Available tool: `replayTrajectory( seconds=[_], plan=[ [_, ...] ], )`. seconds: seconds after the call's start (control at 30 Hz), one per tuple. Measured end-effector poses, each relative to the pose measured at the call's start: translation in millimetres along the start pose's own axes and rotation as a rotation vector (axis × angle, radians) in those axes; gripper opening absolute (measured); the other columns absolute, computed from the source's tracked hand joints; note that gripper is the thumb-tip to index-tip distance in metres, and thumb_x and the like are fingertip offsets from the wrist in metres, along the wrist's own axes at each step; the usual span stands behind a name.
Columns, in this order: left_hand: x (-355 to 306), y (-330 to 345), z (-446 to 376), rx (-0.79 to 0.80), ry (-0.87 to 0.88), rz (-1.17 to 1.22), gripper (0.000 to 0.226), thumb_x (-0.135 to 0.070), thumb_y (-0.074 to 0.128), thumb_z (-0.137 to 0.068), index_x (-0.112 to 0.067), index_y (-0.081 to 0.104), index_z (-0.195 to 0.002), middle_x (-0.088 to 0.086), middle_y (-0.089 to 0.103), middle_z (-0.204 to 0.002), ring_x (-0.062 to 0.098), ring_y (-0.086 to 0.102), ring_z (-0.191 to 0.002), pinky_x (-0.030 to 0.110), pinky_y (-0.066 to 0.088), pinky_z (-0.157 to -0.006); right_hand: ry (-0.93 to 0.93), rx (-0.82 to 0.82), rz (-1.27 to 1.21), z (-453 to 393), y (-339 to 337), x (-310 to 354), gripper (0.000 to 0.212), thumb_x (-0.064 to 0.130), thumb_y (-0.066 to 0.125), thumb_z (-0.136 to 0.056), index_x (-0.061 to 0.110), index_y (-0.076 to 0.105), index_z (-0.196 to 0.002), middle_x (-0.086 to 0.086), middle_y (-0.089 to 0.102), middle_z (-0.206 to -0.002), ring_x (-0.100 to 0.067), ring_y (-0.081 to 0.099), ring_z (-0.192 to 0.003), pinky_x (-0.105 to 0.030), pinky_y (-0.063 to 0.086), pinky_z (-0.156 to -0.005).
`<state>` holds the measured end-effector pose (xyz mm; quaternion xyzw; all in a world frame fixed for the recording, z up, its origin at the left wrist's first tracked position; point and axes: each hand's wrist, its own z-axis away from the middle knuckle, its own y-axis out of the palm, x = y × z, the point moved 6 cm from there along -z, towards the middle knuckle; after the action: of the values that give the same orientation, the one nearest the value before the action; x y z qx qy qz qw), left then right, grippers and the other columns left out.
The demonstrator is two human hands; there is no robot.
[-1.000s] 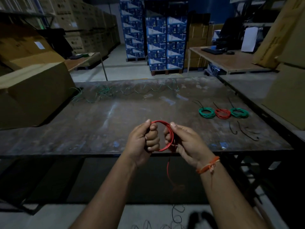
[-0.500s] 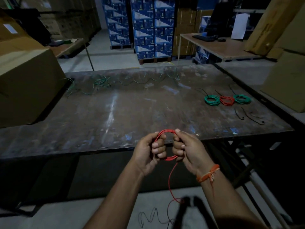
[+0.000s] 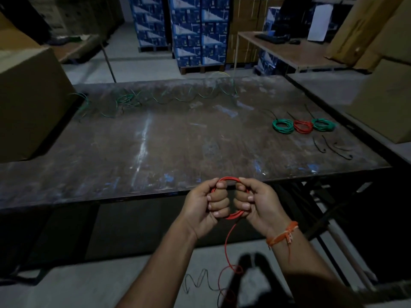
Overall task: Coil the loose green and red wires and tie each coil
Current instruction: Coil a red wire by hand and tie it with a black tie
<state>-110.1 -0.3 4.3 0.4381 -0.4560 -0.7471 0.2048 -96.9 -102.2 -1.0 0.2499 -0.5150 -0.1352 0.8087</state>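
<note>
both hands grip a thin red plastic-coated wire coil [image 3: 229,196] just off the near edge of the worn metal table [image 3: 155,141]: left hand [image 3: 206,205] curled round its left side, right hand [image 3: 255,203] round its right. the loose tail [image 3: 226,243] hangs straight down to the floor, nearer the right hand.

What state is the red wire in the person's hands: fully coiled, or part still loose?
Partly coiled. Both hands grip the red wire as a loop, but a loose tail hangs from it down to the floor.
</note>
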Motion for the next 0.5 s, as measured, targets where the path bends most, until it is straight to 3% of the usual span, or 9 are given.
replayTrajectory(
  seconds=[0.17,0.27,0.4,0.5],
  plan=[
    [8.1,15.7,-27.8,0.027,-0.004,-0.034,0.032,-0.029,0.036,-0.100,-0.013,0.052,-0.077,-0.011,0.026,-0.044,0.007,0.012,-0.039,0.022,0.014,-0.043,-0.011,0.045,0.017,-13.0,-23.6,23.2,0.036,0.025,0.042,-0.102,0.017,0.044,-0.067,0.009,0.026,-0.046,-0.007,0.025,-0.038,-0.028,0.009,-0.048],
    [11.6,28.2,-50.6,0.013,0.017,-0.078,0.036,-0.033,0.036,-0.101,-0.013,0.053,-0.076,-0.011,0.028,-0.044,0.007,0.011,-0.039,0.023,0.013,-0.043,-0.074,0.067,0.070,-19.0,-41.7,45.5,0.035,0.023,0.044,-0.104,0.015,0.046,-0.070,0.007,0.028,-0.048,-0.008,0.026,-0.040,-0.024,0.015,-0.045],
    [18.8,38.0,-84.5,-0.076,0.089,-0.091,0.029,-0.029,0.040,-0.099,-0.016,0.049,-0.075,-0.011,0.028,-0.044,0.006,0.013,-0.037,0.020,0.012,-0.040,-0.134,0.046,0.171,-29.5,-65.7,71.8,0.034,0.025,0.047,-0.105,0.014,0.049,-0.073,0.003,0.031,-0.051,-0.009,0.030,-0.044,-0.018,0.025,-0.041],
    [30.0,45.0,-104.8,-0.122,0.134,-0.070,0.027,-0.028,0.041,-0.097,-0.017,0.048,-0.074,-0.011,0.027,-0.043,0.007,0.009,-0.040,0.021,0.011,-0.039,-0.105,0.064,0.202,-37.5,-84.4,86.3,0.034,0.028,0.049,-0.104,0.014,0.051,-0.073,0.002,0.034,-0.050,-0.010,0.035,-0.043,-0.025,0.021,-0.048]
  ],
)
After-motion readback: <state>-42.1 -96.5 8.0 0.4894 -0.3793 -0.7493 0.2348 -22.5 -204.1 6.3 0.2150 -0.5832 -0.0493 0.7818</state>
